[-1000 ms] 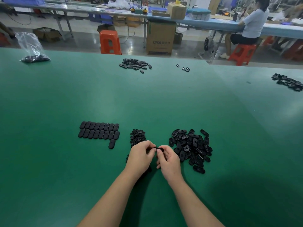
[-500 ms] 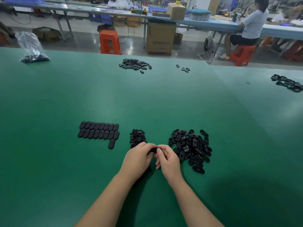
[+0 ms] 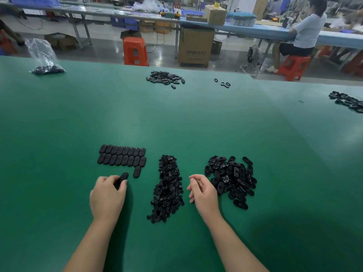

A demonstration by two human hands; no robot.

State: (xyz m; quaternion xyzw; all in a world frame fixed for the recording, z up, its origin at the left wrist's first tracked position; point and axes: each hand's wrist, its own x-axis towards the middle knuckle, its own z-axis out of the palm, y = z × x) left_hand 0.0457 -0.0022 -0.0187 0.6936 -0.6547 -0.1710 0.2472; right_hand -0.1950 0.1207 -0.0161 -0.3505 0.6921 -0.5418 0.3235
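Observation:
My left hand (image 3: 107,195) pinches a black oval piece (image 3: 123,177) just above the green table (image 3: 176,124), left of a single oval (image 3: 137,171) that lies under two neat rows of black ovals (image 3: 122,157). My right hand (image 3: 203,190) hovers with loosely curled fingers and holds nothing. It sits between a long heap of small black parts (image 3: 168,188) and a pile of black oval frames (image 3: 230,177).
At the far edge lie another pile of black pieces (image 3: 165,77), three loose rings (image 3: 223,83) and a clear bag of parts (image 3: 44,59). More pieces (image 3: 347,101) lie far right. An orange stool (image 3: 135,51), a carton (image 3: 195,47) and a seated person (image 3: 302,36) are beyond the table.
Both hands were together at the centre, working one black piece. Now they have parted: the left hand carried the piece left to the rows, the right hand moved right, empty.

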